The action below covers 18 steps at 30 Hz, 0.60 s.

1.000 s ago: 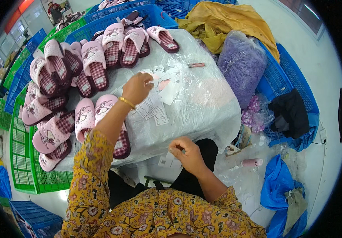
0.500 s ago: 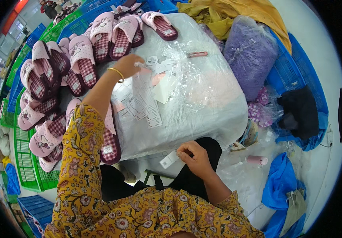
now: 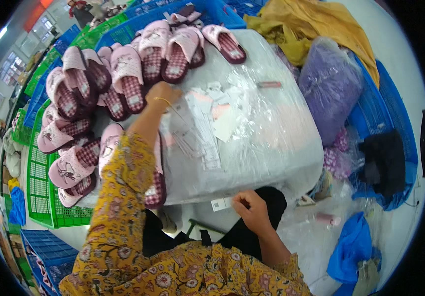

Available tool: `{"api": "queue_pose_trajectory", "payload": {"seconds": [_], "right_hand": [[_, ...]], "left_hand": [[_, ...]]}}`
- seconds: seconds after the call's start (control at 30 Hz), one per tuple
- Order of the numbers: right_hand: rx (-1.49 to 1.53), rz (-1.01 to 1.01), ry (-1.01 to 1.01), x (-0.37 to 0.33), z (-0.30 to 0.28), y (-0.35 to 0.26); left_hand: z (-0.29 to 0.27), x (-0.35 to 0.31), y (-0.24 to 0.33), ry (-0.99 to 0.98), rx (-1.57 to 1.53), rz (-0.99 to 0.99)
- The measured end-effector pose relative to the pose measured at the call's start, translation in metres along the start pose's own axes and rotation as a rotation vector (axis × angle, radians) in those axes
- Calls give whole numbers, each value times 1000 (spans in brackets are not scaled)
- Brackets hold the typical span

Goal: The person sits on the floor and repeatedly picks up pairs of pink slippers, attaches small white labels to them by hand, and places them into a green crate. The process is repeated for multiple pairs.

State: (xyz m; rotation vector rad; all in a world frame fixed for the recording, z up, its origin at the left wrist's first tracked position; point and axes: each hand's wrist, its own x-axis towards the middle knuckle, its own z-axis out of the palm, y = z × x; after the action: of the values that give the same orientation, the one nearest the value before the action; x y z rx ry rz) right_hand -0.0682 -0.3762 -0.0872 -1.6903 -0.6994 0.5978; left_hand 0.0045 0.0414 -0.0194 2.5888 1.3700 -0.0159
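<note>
Nearest, the right hand (image 3: 252, 209) is closed, pinching a white tag (image 3: 219, 204) at one end, apparently keeping its face clear. Farther off, the left hand's (image 3: 164, 92) grip cannot be told from here. Paper slips (image 3: 208, 143) lie right of it; pink slippers (image 3: 124, 68) beyond, heels handward, presumably for reach.

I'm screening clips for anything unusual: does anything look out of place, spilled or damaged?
Nothing looks clearly damaged. Two untidy spots: papers scattered askew rather than stacked on the wrapped bale, and a pink roll on the floor amid clear plastic, perhaps dropped.
</note>
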Motion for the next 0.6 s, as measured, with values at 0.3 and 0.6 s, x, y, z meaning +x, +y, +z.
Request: {"api": "queue_pose_trajectory", "payload": {"seconds": [0.3, 0.6], "right_hand": [[133, 58, 3, -7, 8, 7], [110, 77, 24, -20, 5, 8]], "left_hand": [[55, 69, -35, -149, -537, -396], [75, 88, -60, -82, -462, -205]]}}
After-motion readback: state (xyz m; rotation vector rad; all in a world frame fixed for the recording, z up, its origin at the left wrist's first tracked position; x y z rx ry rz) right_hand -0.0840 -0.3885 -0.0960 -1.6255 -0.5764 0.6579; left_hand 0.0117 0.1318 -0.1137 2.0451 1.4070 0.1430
